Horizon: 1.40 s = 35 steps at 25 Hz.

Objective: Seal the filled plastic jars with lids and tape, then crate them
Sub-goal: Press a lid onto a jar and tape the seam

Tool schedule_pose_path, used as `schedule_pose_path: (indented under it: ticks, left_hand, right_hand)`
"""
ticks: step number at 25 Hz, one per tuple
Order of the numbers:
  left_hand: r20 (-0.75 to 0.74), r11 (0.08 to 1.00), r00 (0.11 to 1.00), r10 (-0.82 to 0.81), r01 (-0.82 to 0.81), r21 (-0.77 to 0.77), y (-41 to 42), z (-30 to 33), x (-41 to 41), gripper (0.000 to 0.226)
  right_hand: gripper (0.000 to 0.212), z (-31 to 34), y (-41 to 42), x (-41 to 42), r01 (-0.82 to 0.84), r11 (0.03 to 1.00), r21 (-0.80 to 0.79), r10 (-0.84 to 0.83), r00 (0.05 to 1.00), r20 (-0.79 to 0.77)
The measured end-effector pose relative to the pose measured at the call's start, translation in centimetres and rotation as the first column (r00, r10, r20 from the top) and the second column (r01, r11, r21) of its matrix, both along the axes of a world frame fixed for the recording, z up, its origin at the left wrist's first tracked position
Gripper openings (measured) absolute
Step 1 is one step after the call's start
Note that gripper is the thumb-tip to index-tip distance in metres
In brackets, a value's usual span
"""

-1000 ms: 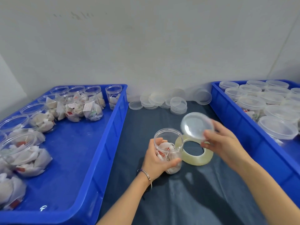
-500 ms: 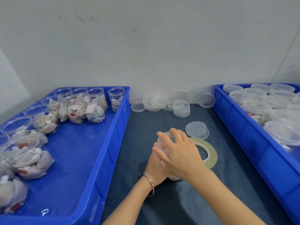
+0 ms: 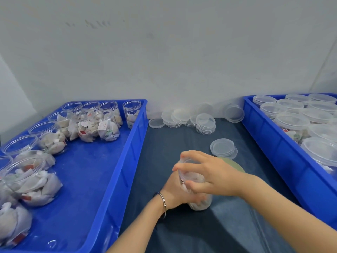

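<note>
**Q:** Head view — where is the jar being sealed, and what holds it?

**A:** The jar [image 3: 196, 190] stands upright on the dark surface [image 3: 182, 143], between the two blue crates. The left hand [image 3: 175, 190] wraps its grip around the jar's lower body from the near side, a metal bracelet [image 3: 163, 201] on the wrist. The right hand [image 3: 209, 176] arches over the jar's mouth, its grip closed on the clear lid [image 3: 187, 161], with fingers curled round the rim and the thumb on the near side.

**Q:** Is the lid fully seated?

**A:** That cannot be told; the right hand covers most of it.

**Q:** What lies just beside the jar?

**A:** A tape roll [image 3: 235, 166] lies flat on the surface behind the right hand, largely hidden by it. Just beyond it rests a small stack of lids [image 3: 223, 148]; more loose lids [image 3: 182, 116] are heaped along the wall [image 3: 164, 52], with one taller stack [image 3: 205, 124] in front of them.

**Q:** And the crates?

**A:** The left crate [image 3: 125, 161] holds open jars [image 3: 87, 123] filled with white paper-wrapped packets — grouped at its far end and down its left side. The right crate [image 3: 273, 143] holds lidded jars [image 3: 291, 121] packed closely together.
</note>
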<state>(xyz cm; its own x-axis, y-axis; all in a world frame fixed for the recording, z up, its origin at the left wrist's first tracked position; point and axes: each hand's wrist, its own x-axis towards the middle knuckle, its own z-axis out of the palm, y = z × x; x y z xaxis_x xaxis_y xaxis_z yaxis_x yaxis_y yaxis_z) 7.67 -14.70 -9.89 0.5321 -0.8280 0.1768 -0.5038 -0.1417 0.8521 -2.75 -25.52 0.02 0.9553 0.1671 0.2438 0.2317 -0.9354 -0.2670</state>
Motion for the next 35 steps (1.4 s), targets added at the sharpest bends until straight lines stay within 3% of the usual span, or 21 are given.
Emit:
schedule_pose_path:
  ticks: [4,12,16,19,22,25,27,29,31,33,35]
  left_hand:
    - [0.039,0.989,0.989,-0.146,0.144,0.034,0.7,1.0,0.7,0.078]
    - [-0.291,0.897,0.887,-0.359,0.414,0.154,2.0,3.3,1.6,0.054]
    - [-0.341,0.833,0.829,-0.443,0.521,0.186,2.0,3.9,1.9,0.053]
    - [-0.359,0.809,0.812,-0.461,0.550,0.206,2.0,4.5,1.6,0.051]
    - [-0.377,0.794,0.807,-0.455,0.559,0.239,2.1,3.8,1.8,0.032]
    - [-0.342,0.789,0.805,-0.485,0.571,0.226,2.5,3.6,2.4,0.037]
    - [-0.319,0.811,0.831,-0.456,0.536,0.236,2.2,3.9,2.2,0.036]
    - [-0.229,0.838,0.870,-0.436,0.486,0.250,2.1,4.5,1.2,0.044]
    - [-0.122,0.886,0.909,-0.398,0.416,0.206,2.2,4.8,0.5,0.046]
    - [-0.071,0.925,0.936,-0.345,0.352,0.143,2.0,5.0,-0.7,0.035]
    - [-0.054,0.959,0.959,-0.277,0.279,0.056,1.4,4.0,-1.8,0.025]
  right_hand:
    - [0.038,0.7,-0.4,0.1,-0.097,0.992,0.082,0.105,0.989,-0.101]
    - [0.036,1.0,0.1,0.2,-0.208,0.965,0.162,0.217,0.975,-0.039]
    - [0.028,1.0,0.0,0.5,-0.250,0.943,0.222,0.263,0.964,-0.032]
    - [0.026,0.9,0.1,0.7,-0.254,0.931,0.260,0.274,0.961,-0.041]
    - [0.022,0.8,0.1,1.0,-0.273,0.929,0.249,0.295,0.954,-0.054]
    - [0.029,0.6,0.1,1.1,-0.289,0.932,0.218,0.313,0.946,-0.083]
    - [0.026,0.2,0.2,0.8,-0.286,0.935,0.211,0.295,0.956,-0.010]
    - [0.025,-0.5,0.7,0.0,-0.221,0.959,0.179,0.208,0.974,0.085]
    - [0.024,-1.3,1.8,-0.7,-0.050,0.991,0.124,0.022,0.976,0.216]
    - [0.027,-2.3,3.5,-1.3,0.221,0.973,0.069,-0.231,0.903,0.363]
    - [0.030,-3.0,5.3,-1.6,0.459,0.886,0.063,-0.441,0.794,0.418]
